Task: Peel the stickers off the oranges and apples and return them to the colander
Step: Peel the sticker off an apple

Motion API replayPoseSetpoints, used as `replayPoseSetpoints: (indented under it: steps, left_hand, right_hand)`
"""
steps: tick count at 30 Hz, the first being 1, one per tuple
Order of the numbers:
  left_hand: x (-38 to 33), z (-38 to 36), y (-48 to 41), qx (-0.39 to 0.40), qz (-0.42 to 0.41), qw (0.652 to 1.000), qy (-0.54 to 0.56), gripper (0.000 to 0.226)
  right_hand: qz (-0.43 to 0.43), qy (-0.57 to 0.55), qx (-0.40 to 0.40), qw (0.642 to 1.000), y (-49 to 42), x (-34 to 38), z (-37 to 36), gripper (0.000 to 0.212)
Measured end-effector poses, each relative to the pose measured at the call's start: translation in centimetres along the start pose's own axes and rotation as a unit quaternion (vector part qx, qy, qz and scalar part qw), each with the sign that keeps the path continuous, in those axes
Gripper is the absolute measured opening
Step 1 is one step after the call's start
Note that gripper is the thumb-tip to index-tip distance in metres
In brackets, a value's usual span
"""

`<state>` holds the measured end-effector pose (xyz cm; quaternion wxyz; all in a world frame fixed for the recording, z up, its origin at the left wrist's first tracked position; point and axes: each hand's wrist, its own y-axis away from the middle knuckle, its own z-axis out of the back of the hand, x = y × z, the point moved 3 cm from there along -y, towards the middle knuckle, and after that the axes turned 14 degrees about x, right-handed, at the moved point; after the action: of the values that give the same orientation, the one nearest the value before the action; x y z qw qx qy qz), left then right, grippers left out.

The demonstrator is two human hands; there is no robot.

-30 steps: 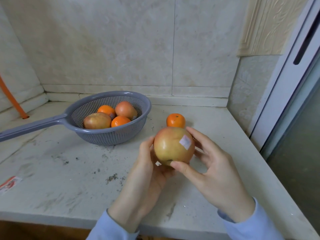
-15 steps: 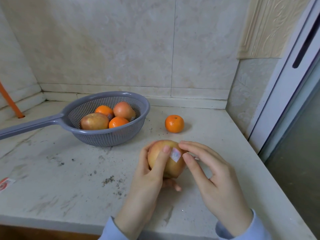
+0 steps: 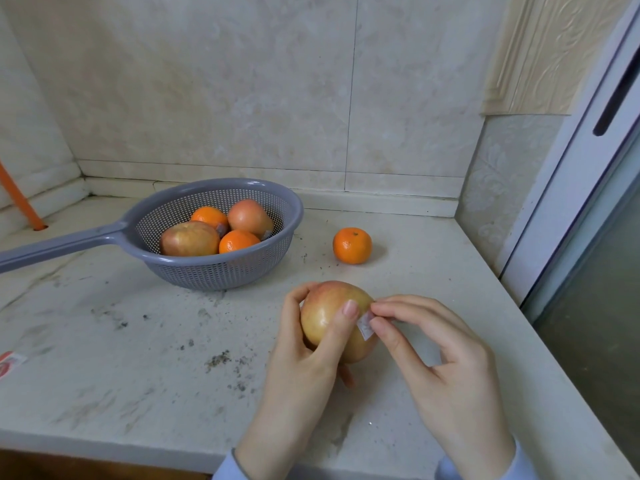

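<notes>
Near the front edge of the counter (image 3: pixel 138 393), the left hand (image 3: pixel 304 358) grips an apple (image 3: pixel 323 317), fingers curled behind it and the thumb lying across the front, its tip just beside a small white sticker (image 3: pixel 365 326). The right hand (image 3: pixel 440 358) comes in from the other side, thumb and forefinger closed together on the right edge of that sticker while the other fingers are loosely bent and hold nothing. The sticker carries faint grey marks that are too small to read, and I cannot tell whether it has lifted from the skin. The apple is yellow with a red blush and is held just above the counter, well apart from the colander (image 3: pixel 214 271). Light blue sleeves (image 3: pixel 225 469) show at both wrists. Dark specks of dirt (image 3: pixel 218 358) are scattered on the pale stone to the left of the hands. Beyond the hands, a loose orange (image 3: pixel 352 245) sits on the counter by itself, near the right of the colander but not touching it. The colander is grey plastic with a long handle that points left; two apples (image 3: pixel 188 239) and two oranges (image 3: pixel 238 240) lie in it, packed against one another, with small pale stickers among them, too small to read. At the far left edge a red and white scrap (image 3: pixel 8 362) lies flat, its print unreadable. An orange rod (image 3: pixel 17 195) leans at the left wall. Pale marbled tiles (image 3: pixel 242 98) back the counter, and a white door frame (image 3: pixel 571 168) stands at the right.
</notes>
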<state>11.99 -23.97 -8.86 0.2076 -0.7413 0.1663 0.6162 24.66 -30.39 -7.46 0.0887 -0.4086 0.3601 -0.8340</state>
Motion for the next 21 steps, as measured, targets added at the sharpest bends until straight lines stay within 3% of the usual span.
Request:
replayPoseSetpoints:
  steps: [4, 9, 21]
  left_hand:
    - [0.28, 0.06, -0.07, -0.001, -0.007, 1.0, -0.016, 0.045]
    - [0.05, -0.04, 0.01, 0.003, -0.01, 1.0, -0.029, 0.057]
    - [0.69, 0.21, -0.28, 0.013, -0.014, 0.999, -0.033, 0.055]
  right_hand:
    - [0.0, 0.002, 0.002, 1.0, 0.19, -0.07, -0.06, 0.01]
    - [0.004, 0.023, -0.005, 1.0, 0.36, -0.02, 0.03, 0.01]
    - [-0.006, 0.026, 0.003, 1.0, 0.42, -0.01, 0.19, 0.007]
